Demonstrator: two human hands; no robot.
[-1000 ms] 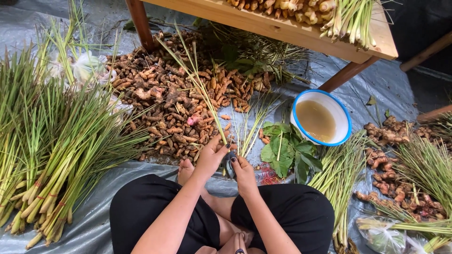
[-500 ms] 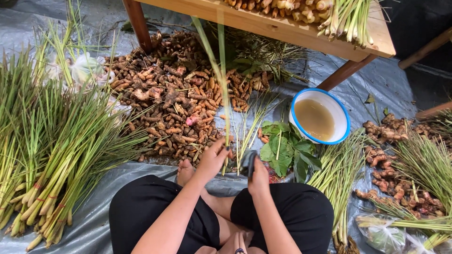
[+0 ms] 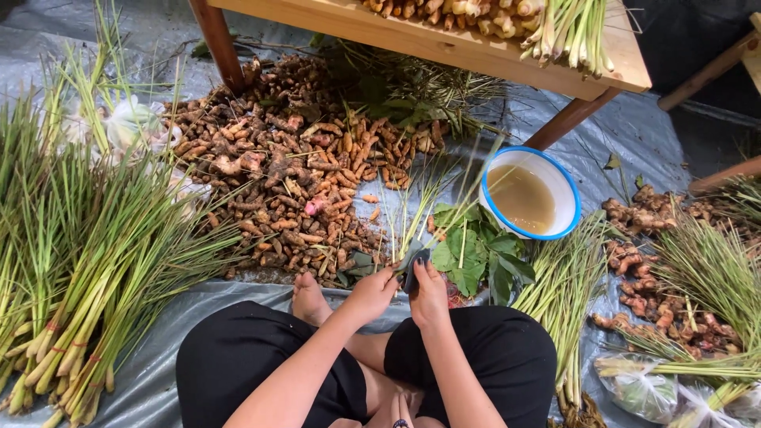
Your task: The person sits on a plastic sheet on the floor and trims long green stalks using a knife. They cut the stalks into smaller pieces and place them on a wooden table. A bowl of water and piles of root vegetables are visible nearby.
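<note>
Grey plastic sheeting (image 3: pixel 143 396) covers the ground, and nearly all of it is taken up by produce. Along the top runs a wooden table (image 3: pixel 444 43) on slanted legs, with pale roots and a green bundle lying on it. Bundled lemongrass stalks (image 3: pixel 71 269) fill the left side, tied low with red bands. A broad heap of brown and orange rhizomes (image 3: pixel 293 174) spreads below the table, reaching almost to a bare foot (image 3: pixel 309 299). More lemongrass (image 3: pixel 563 293) lies to the right, beside knobbly ginger roots (image 3: pixel 642 269). A white bowl with a blue rim (image 3: pixel 529 192) holds cloudy brownish liquid, and broad green leaves (image 3: pixel 476 246) lie just below it. The person sits in black trousers, both hands together in front of the knees. The left hand (image 3: pixel 371 292) is closed around the base of a thin lemongrass stalk (image 3: pixel 424 218) that rises toward the bowl. The right hand (image 3: pixel 430 292) grips a small dark object (image 3: pixel 414 263), touching that stalk's base; what it is cannot be told.
</note>
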